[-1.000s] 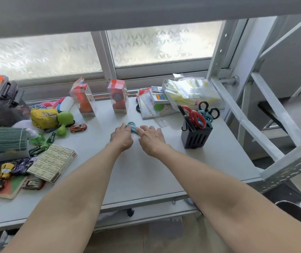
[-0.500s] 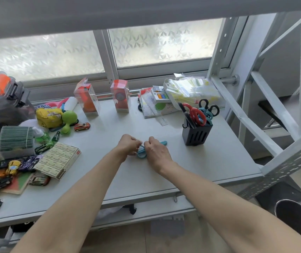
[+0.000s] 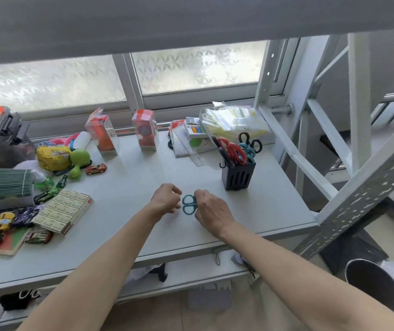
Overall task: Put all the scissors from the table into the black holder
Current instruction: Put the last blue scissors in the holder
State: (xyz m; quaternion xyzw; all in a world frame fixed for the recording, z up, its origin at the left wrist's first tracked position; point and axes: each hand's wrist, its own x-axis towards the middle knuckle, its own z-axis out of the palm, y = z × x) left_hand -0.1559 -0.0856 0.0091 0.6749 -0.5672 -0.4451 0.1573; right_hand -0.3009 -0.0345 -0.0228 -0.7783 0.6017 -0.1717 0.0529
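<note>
Right hand (image 3: 211, 211) pinches small teal plastic-handled scissors (image 3: 189, 204); left hand (image 3: 166, 199) curled loosely beside, apparently empty (contact unclear). Advice: keep blades closed, lower them tip-first into the slotted black plastic holder (image 3: 238, 176).

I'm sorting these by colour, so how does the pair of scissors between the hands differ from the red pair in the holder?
The teal scissors sit low over the table between the left hand and right hand; the red scissors stand handles-up in the black holder. The teal handles look smaller than the red ones. The teal blades are hidden by the right hand; the red blades by the holder. Both have two looped plastic handles.
</note>
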